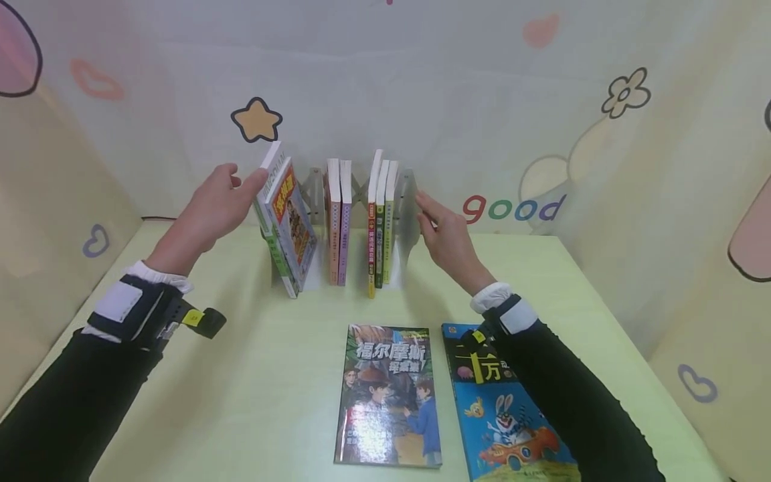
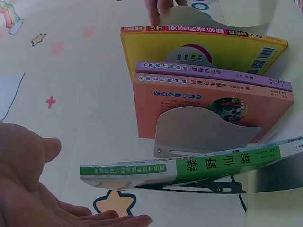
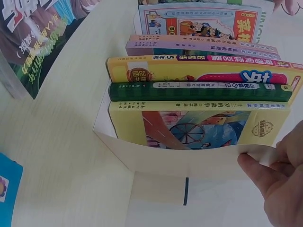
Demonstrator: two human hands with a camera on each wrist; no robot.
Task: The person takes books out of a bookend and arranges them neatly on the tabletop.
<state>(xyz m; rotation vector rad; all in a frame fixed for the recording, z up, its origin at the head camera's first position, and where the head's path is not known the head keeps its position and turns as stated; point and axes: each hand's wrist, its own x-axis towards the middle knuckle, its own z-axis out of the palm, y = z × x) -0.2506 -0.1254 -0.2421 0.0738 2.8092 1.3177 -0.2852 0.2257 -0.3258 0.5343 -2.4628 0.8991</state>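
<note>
My left hand [image 1: 211,204] is at the top of two leaning books [image 1: 288,224] at the left end of a grey adjustable bookend [image 1: 406,207]. In the left wrist view its fingers are extended and apart from the green-and-white book [image 2: 189,165]. At the other end, my right hand [image 3: 274,177] pinches the upper edge of the bookend's end plate [image 3: 189,161], thumb on the outer side; its other fingers are partly hidden. Between the ends stand an orange and a purple book [image 1: 339,221], and a yellow book [image 3: 189,71], a dark green book [image 3: 199,92] and a pale yellow book [image 3: 199,123].
On the table [image 1: 241,375] lie a comic-style book [image 1: 388,395] and a blue book [image 1: 512,422], the latter partly under my right forearm. A patterned curtain [image 1: 361,80] hangs close behind the bookend. A dark cable [image 1: 158,217] shows at the back left.
</note>
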